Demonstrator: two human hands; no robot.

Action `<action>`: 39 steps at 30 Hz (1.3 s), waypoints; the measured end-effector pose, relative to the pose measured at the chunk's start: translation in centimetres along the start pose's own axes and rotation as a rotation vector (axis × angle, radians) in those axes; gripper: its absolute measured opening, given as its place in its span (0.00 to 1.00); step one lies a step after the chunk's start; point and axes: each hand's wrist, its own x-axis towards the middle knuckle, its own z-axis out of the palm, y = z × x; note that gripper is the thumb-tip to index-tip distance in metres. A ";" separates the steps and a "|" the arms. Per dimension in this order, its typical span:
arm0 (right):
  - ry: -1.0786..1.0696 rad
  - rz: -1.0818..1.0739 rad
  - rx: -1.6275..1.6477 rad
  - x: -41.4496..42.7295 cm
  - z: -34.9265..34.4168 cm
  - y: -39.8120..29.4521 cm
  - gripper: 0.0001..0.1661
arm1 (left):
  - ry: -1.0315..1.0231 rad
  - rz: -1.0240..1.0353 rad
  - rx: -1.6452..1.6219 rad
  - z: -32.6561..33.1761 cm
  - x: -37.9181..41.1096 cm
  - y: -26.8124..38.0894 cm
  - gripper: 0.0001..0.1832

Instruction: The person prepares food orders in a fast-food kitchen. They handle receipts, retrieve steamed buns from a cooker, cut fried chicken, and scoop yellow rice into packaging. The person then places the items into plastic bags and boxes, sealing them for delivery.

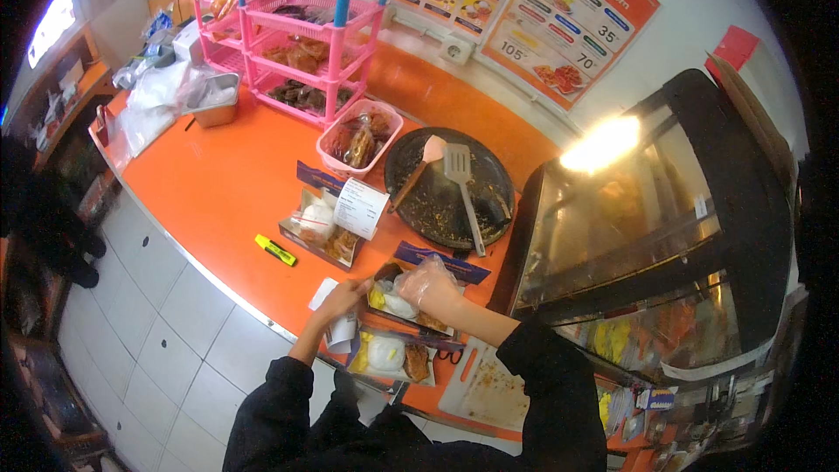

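My left hand (347,299) is bare and pinches the left edge of an open cardboard meal box (377,313). Over the same box, my right hand (429,285) wears a clear plastic glove; its fingertips are hidden, so I cannot tell whether they grip anything. Inside that box are white rice (397,305), something yellow and browned food. Closer to me is a second open box (423,377) with a rice mound (385,351), yellow pieces and a fried brown piece (417,362). White paper slips (341,334) lie under and beside my left wrist.
Farther back, a third meal box (321,252) carries a printed receipt (360,208). Left of it lies a yellow highlighter (275,250). A black stone plate (426,223) holds a slotted turner (457,167) and a spatula (413,177). A cutting board (488,383), pink rack (334,72) and glass display warmer (629,223) surround.
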 end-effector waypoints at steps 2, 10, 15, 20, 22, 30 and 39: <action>-0.118 0.019 0.062 0.6 -1.0 -0.8 0.01 | 0.030 0.033 -0.039 -0.2 -0.2 -0.2 0.27; 0.192 0.253 1.052 -8.3 2.2 1.9 0.10 | 0.013 0.276 0.003 -2.5 -4.1 5.3 0.19; 0.361 0.675 1.338 -29.0 2.8 1.0 0.20 | 0.203 0.362 0.060 -2.6 -16.1 17.6 0.19; 0.201 1.735 0.786 -47.2 2.0 -8.8 0.19 | -0.338 0.457 0.238 9.4 -18.5 25.4 0.21; -0.083 1.765 0.266 -51.6 5.9 -11.3 0.21 | -0.615 0.535 0.283 14.9 -18.8 27.2 0.22; 0.257 0.717 1.618 -57.0 1.7 -8.3 0.32 | -0.596 1.271 0.600 42.3 -18.1 26.9 0.28; 0.917 0.790 2.140 -75.8 4.7 -4.7 0.31 | -0.584 0.801 0.895 58.6 -11.8 22.8 0.24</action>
